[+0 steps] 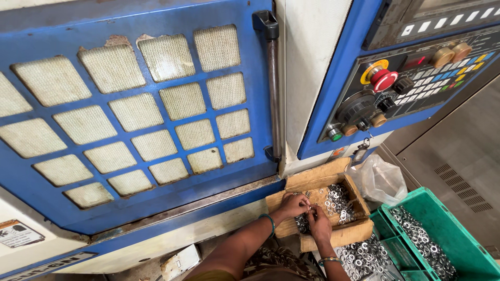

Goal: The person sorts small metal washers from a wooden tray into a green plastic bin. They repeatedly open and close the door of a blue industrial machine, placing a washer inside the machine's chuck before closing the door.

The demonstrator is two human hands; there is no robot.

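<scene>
A brown cardboard box [312, 182] below the machine holds many small metal rings [338, 200]. My left hand [295, 204] and my right hand [319, 222] meet over the box's near side, fingers pinched together on a few of the rings. Each wrist wears a bangle. My forearms reach in from the bottom middle of the view.
A blue machine door [135, 114] with mesh windows and a long handle [273, 83] fills the left. A control panel [416, 78] with a red stop button [384, 79] sits upper right. A green crate [442, 239] of rings and a clear plastic bag [379, 179] lie at right.
</scene>
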